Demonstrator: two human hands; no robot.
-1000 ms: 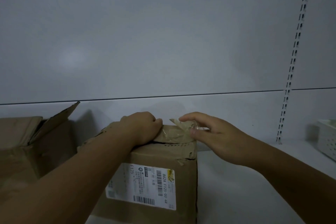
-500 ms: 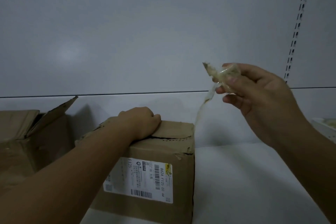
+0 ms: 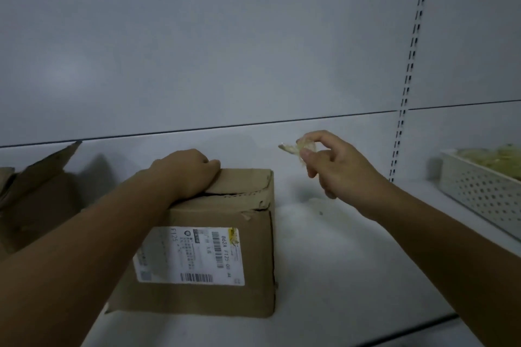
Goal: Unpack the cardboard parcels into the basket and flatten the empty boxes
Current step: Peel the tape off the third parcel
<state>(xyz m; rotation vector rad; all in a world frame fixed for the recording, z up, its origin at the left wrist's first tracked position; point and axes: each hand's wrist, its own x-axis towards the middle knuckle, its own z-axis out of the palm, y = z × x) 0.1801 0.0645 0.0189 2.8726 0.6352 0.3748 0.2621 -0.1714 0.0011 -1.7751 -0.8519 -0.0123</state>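
Left hand [image 3: 189, 172] is down on the cardboard parcel [image 3: 214, 248], fingers curled over its far top edge and pinning it to the shelf [image 3: 338, 262]. Right hand [image 3: 338, 169] hangs in the air just right of the parcel and slightly above its lid. Thumb and forefinger pinch a crumpled strip of tape [image 3: 298, 148], and the other fingers are loose and apart. From my right fingertips the torn flap seam sits down and to the left, running left to right across the near top edge, so my left hand is nearer to it. The shipping label [image 3: 191, 255] faces me with its print turned sideways. The white basket [image 3: 479, 186] sits well off to the right of my right hand, which I judge is where the contents go once the flaps are up.
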